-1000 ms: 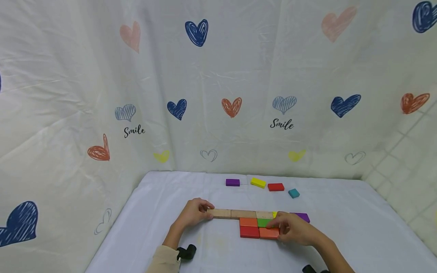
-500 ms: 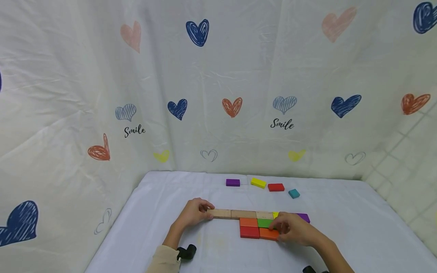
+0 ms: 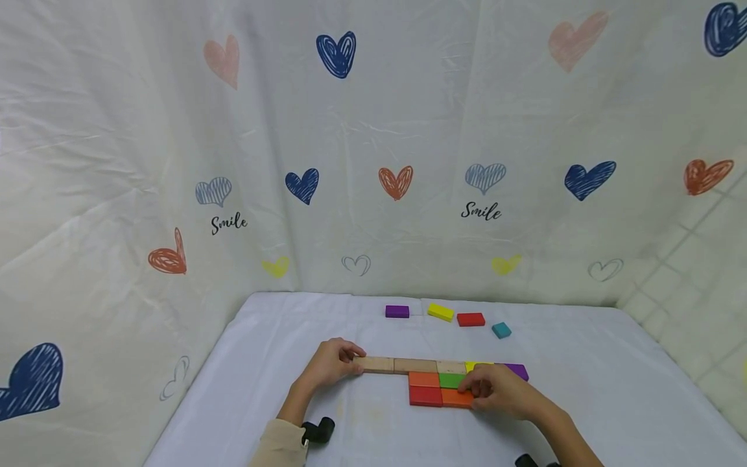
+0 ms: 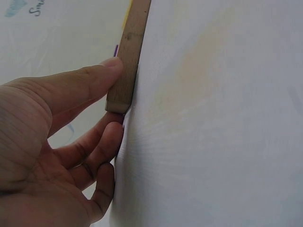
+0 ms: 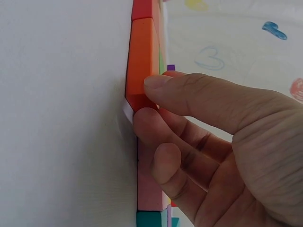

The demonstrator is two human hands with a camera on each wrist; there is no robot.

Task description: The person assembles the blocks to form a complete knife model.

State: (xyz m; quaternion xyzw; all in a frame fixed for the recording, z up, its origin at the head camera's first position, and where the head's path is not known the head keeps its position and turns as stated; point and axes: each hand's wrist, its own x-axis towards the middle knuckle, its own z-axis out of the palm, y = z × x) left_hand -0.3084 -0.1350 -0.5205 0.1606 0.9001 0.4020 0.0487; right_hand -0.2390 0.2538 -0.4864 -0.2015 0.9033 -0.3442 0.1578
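A row of plain wooden blocks [image 3: 415, 366] lies on the white cloth, continued rightward by a yellow block [image 3: 480, 366] and a purple block [image 3: 516, 371]. My left hand [image 3: 329, 364] pinches the leftmost wooden block [image 4: 130, 56] at its free end. Below the row sit an orange-red block [image 3: 423, 380], a green block [image 3: 451, 381], a red block [image 3: 425, 395] and an orange block [image 3: 457, 397]. The right end of that orange block is between the thumb and fingers of my right hand [image 3: 504, 392]. A pink block [image 5: 149, 194] and a teal block [image 5: 149, 219], hidden in the head view, show past this hand.
Behind the row lie a loose purple block [image 3: 397, 312], a yellow one [image 3: 440, 312], a red one [image 3: 471, 319] and a small teal one [image 3: 501, 330]. A white curtain [image 3: 373, 130] printed with hearts hangs at the back of the table.
The orange block under my right hand was slightly tilted half a second ago and now sits straighter against the green block. My left hand has stayed on the wooden block.
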